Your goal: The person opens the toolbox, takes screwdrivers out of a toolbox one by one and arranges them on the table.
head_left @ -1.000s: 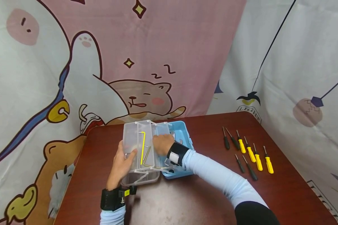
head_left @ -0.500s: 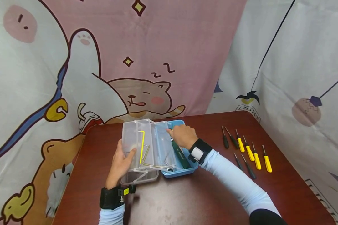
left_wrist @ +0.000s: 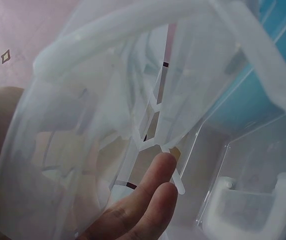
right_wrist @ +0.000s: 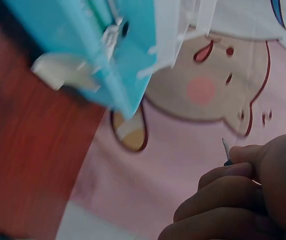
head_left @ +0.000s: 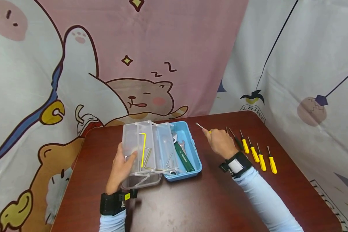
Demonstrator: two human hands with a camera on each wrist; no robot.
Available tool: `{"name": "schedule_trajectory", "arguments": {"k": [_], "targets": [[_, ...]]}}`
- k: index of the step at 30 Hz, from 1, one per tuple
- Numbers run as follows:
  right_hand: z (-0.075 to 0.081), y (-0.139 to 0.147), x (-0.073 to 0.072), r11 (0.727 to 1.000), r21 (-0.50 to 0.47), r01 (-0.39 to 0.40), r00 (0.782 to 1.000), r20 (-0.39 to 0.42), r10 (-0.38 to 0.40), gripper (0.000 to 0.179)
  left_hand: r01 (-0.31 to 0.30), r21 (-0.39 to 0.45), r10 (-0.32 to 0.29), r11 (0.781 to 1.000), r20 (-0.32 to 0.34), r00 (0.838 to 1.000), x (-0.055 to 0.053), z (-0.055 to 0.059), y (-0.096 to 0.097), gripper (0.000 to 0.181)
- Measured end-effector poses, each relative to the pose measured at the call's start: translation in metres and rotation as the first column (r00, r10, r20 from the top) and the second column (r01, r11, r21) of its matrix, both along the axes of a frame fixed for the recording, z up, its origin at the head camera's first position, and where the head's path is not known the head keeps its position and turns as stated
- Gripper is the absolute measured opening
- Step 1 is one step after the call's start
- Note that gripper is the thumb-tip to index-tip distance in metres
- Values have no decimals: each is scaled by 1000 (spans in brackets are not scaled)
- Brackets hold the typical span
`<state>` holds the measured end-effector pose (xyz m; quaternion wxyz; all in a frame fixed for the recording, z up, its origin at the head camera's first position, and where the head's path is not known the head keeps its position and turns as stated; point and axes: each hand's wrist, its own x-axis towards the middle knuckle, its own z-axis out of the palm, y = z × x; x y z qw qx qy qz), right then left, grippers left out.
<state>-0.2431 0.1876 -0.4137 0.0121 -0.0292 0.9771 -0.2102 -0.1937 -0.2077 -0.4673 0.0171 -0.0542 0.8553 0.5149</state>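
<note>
My left hand [head_left: 122, 167] grips the left side of the clear folding tray [head_left: 129, 137] of a toolbox, thumb on top; two fingertips show in the left wrist view. A yellow hex key [head_left: 143, 149] and several metal L-shaped hex keys [head_left: 148, 158] lie in the tray sections. In the blue toolbox base [head_left: 195, 156] are a green-handled adjustable wrench [head_left: 184, 157] and a silver wrench [head_left: 182, 145]. Right of the box, my right hand [head_left: 221, 143] holds a screwdriver [head_left: 199, 125] above the table, its metal shaft sticking out; the fist hides most of its handle.
Several yellow-handled screwdrivers [head_left: 261, 162] lie in a row on the brown table [head_left: 174, 206] at the right. Beside them, a black-handled screwdriver [head_left: 236, 139] is partly covered by my right hand. A printed cloth [head_left: 203, 48] hangs behind the table.
My right hand has come out of the toolbox and moved right with the screwdriver, uncovering the wrenches. My left hand keeps its grip on the tray. The head view has shifted slightly.
</note>
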Motion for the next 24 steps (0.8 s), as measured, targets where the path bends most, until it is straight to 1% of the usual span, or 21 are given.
{"name": "schedule_trajectory", "arguments": {"k": [4, 7, 12, 15, 17, 19, 22, 24], "targets": [[-6, 35, 12, 998, 17, 60, 998, 8, -60, 60, 4, 0, -4, 1000, -8, 1000, 0, 1, 1, 77], [-11, 60, 22, 994, 37, 106, 994, 9, -107, 66, 1, 4, -1, 1000, -6, 1000, 0, 2, 1, 78], [-25, 101, 41, 981, 52, 188, 979, 73, -192, 77, 6, 13, -6, 1000, 3, 1000, 1, 1, -1, 80], [-35, 125, 53, 967, 57, 247, 958, 136, -253, 84, 13, 11, -13, 1000, 3, 1000, 1, 1, -2, 81], [-41, 141, 60, 960, 58, 275, 944, 170, -281, 83, 13, 8, -13, 1000, 6, 1000, 1, 1, -2, 82], [-45, 154, 67, 951, 62, 304, 923, 228, -310, 82, 10, 7, -10, 1000, 12, 1000, 0, 1, -2, 83], [-53, 171, 76, 943, 75, 325, 904, 269, -333, 78, 7, 1, -7, 1000, 17, 1000, -1, 0, -1, 83], [-59, 178, 82, 941, 91, 327, 897, 282, -340, 80, 7, -1, -7, 1000, 17, 1000, -1, 0, -1, 82]]}}
